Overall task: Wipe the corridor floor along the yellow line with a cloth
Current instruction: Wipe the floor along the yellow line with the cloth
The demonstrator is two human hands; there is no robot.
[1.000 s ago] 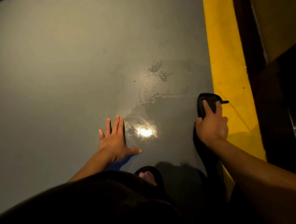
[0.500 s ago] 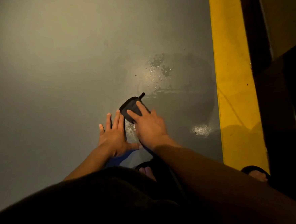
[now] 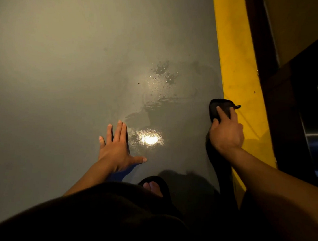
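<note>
A smooth grey floor [image 3: 57,80] fills most of the view, matte to the left and glossy with a wet film ahead of and between the hands, where a bright light spot reflects just right of the left fingers and scattered droplets lie farther forward. A broad yellow line [image 3: 234,58] runs straight along the floor's right edge, passing under the right hand's outer side; beyond it stands a dark wall [image 3: 285,102]. The left hand [image 3: 117,149] lies flat on the floor, fingers straight and close together, thumb spread wide. The right hand [image 3: 226,132] presses a small dark cloth [image 3: 222,106], soft and rounded with a short loop at its right corner, onto the floor at the line's inner edge, index finger stretched over it, the other fingers curled. A sandalled toe [image 3: 153,186] shows behind the hands.
</note>
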